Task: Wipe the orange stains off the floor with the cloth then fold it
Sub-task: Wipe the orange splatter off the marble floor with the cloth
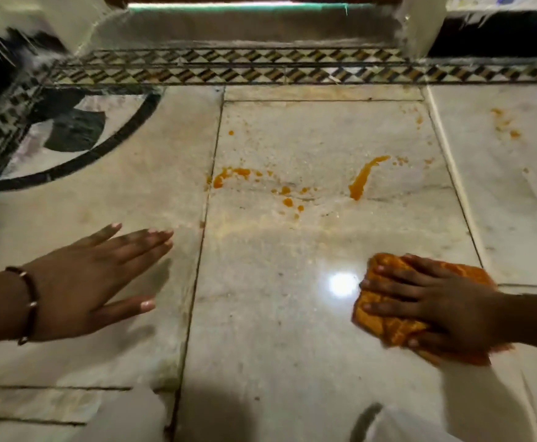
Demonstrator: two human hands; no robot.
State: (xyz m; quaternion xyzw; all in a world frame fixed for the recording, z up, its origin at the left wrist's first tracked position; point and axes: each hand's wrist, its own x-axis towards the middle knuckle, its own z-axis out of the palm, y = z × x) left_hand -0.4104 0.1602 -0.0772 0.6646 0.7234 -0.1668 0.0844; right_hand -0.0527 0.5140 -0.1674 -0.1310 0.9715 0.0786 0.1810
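Orange stains (pixel 361 178) are splattered across the white marble floor (pixel 260 314) ahead of me, with a long streak in the middle, a patch at the left (pixel 230 175) and small drops at the far right (pixel 504 124). My right hand (pixel 436 311) presses flat on a bunched orange cloth (pixel 375 314) at the lower right, short of the stains. My left hand (pixel 101 279), with a bracelet on the wrist, hovers or rests flat over the floor at the left, fingers spread, holding nothing.
A patterned mosaic border (pixel 260 67) runs across the floor at the back, before a raised step (pixel 244 30). A dark curved inlay (pixel 79 161) marks the floor at the left. White fabric of my clothing (pixel 126 416) shows at the bottom edge.
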